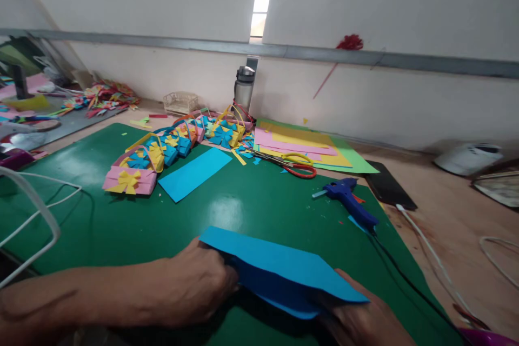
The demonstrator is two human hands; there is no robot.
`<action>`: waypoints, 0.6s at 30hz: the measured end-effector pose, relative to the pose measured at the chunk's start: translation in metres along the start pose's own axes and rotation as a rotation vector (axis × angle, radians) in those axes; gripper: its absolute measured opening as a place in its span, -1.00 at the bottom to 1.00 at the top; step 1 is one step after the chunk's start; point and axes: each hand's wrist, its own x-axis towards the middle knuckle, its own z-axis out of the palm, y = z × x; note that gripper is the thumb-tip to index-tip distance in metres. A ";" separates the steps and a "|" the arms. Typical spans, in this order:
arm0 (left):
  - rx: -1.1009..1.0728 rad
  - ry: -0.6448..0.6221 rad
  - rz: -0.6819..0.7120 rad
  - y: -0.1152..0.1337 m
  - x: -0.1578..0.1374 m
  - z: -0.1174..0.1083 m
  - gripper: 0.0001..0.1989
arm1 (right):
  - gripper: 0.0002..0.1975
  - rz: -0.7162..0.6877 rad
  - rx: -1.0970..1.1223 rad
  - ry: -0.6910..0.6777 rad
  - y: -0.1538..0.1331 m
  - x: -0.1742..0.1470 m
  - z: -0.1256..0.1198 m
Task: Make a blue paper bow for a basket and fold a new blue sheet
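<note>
- Folded blue paper sheet (279,273), near edge of green cutting mat (121,221): pinched between my left hand (194,281) and right hand (365,319).
- Advice: align edges squarely, I judge, before creasing.
- Blue glue gun (351,200): right, untouched.

Folded paper sheet (279,270) lies at the near edge of the mat (251,205), left hand (194,286) on its left end, right hand (365,319) under its right; behind it, paper baskets (162,157) to the left, scissors (295,165) in the middle, glue gun (348,200) to the right, bottle (244,86) by the wall
</note>
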 end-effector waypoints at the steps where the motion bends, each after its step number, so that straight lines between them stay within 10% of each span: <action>1: 0.015 -0.027 -0.010 0.000 0.002 -0.006 -0.83 | -0.73 0.011 0.007 -0.002 0.000 0.001 -0.003; 18: -0.112 0.025 -0.079 -0.020 0.025 -0.021 -0.80 | -0.89 0.199 0.100 -0.645 -0.005 0.085 -0.042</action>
